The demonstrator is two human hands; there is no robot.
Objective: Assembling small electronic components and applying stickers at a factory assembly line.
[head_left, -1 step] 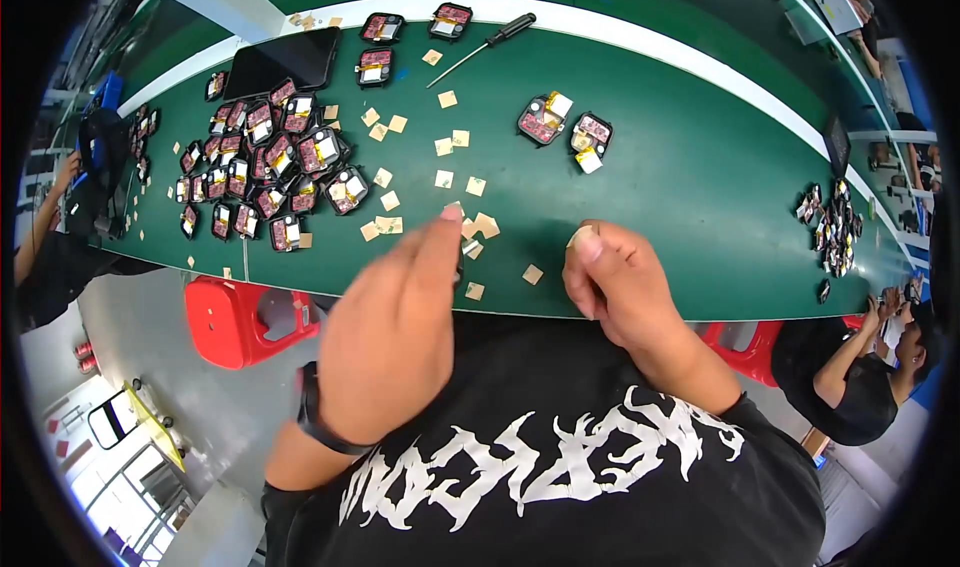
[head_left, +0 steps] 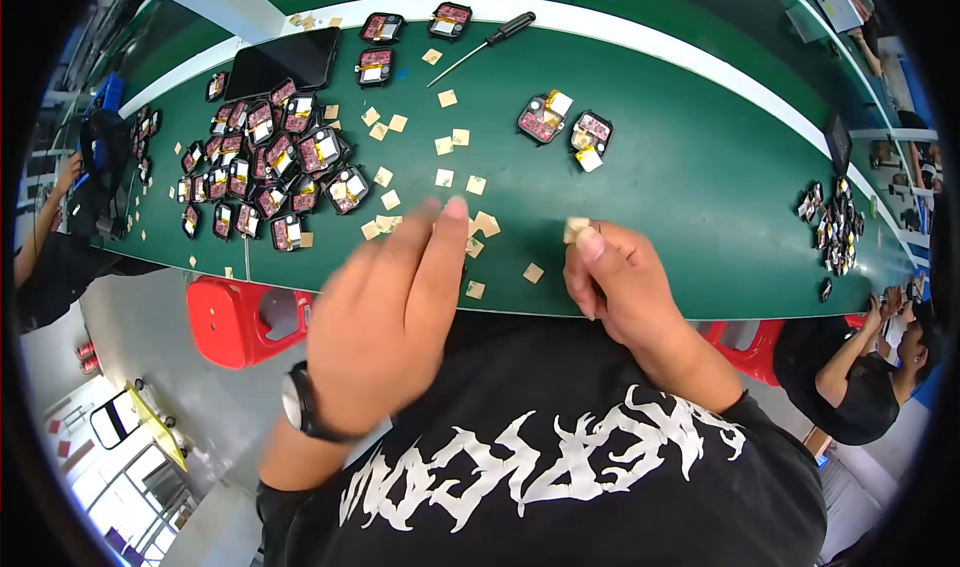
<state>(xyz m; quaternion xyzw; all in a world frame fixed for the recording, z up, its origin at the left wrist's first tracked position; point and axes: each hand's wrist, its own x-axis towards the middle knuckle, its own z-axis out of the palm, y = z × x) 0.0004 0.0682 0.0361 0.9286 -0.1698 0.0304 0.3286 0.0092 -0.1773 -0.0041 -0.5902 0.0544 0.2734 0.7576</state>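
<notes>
My right hand point(head_left: 622, 272) is closed in a pinch on a small beige square piece point(head_left: 575, 229), held between thumb and bent forefinger above the table's near half. My left hand point(head_left: 385, 297) reaches over the near edge with its fingers stretched out and slightly apart. Its thumb is hidden, and one fingertip is smeared by motion. I see nothing in it. Beside its fingertips lie several loose beige squares point(head_left: 487, 225). Beyond my right hand rest two black-cased electronic units, one point(head_left: 543, 118) with its white part folded out, the other point(head_left: 591, 135) with a beige square on it.
A heap of similar black-cased units point(head_left: 259, 124) covers the left side of the green table point(head_left: 680, 197). At the back lie a dark flat panel point(head_left: 283, 64) and a screwdriver point(head_left: 485, 49). More units point(head_left: 834, 227) lie far right, near another person point(head_left: 855, 377). A red stool point(head_left: 225, 322) stands left.
My left hand has shifted slightly left and turned, showing the watch face, and its fingers have spread. More of the beige square now shows above my right thumb.
</notes>
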